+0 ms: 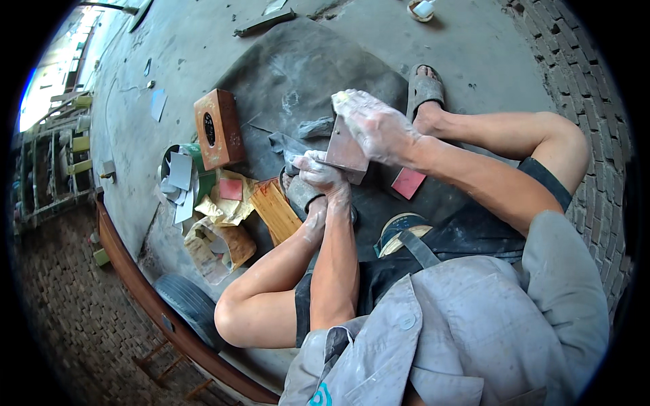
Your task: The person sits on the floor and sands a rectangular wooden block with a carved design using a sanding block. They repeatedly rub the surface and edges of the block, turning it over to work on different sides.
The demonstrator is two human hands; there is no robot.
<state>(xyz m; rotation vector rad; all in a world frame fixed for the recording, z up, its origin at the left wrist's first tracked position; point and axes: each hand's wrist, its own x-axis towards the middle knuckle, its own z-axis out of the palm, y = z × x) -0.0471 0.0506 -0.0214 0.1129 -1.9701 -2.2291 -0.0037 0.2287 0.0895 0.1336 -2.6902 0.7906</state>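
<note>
My left hand point(321, 172), dusted white, is closed on the near left edge of a grey-brown flat-sided metal piece point(347, 149). My right hand point(379, 128), coated in white powder and smeared by motion, lies across the upper right side of that piece. Something pale yellowish shows at its fingertips, but I cannot tell what it is or how the fingers are set. Beside my left hand are a grey cloth point(286, 144) and a dark crumpled lump point(316, 127). A reddish-pink square point(408, 183) lies below my right wrist.
A dark mat point(291, 74) spreads under the work. To the left are a wooden box with an oval hole point(227, 128), a green can point(204, 183) holding grey sheets, yellowish paper point(237, 208), and a wooden board point(275, 211). A tire point(183, 301) stands by a brown beam point(149, 298).
</note>
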